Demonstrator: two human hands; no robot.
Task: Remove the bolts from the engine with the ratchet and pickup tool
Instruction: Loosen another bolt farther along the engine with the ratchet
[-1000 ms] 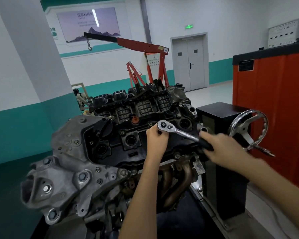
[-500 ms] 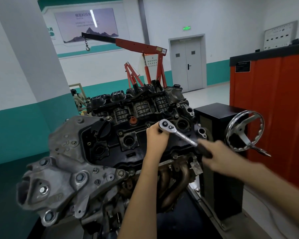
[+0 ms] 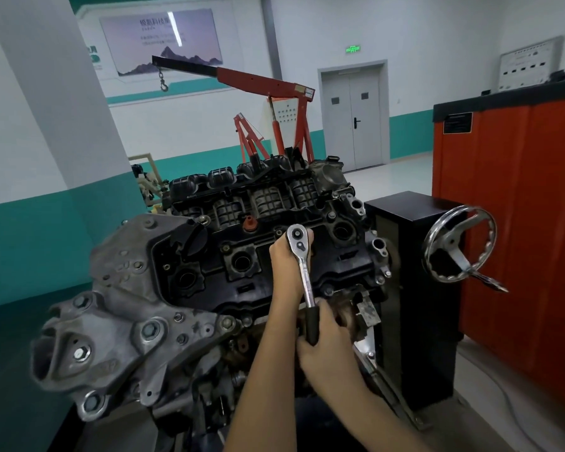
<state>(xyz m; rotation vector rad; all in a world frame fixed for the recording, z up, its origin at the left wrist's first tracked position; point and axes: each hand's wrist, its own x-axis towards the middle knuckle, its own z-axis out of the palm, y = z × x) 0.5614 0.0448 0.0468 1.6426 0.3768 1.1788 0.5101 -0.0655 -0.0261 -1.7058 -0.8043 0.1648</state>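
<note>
You are working one ratchet (image 3: 306, 280) on the one engine's (image 3: 209, 256) black valve cover. Your left hand (image 3: 286, 265) is curling round its head and your right hand (image 3: 327, 349) is gripping its handle, which has swung from rightward to pointing toward you.

Bare left hand (image 3: 286, 267), bare right hand (image 3: 328, 345), slim wrists, left forearm (image 3: 258, 386) and right forearm (image 3: 377, 411) bare throughout

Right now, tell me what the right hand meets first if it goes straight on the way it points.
Likely the left hand, at its wrist: the right hand, gripping the ratchet handle, points up-left toward it. Depth is unclear; it might instead reach the black valve cover.
</note>
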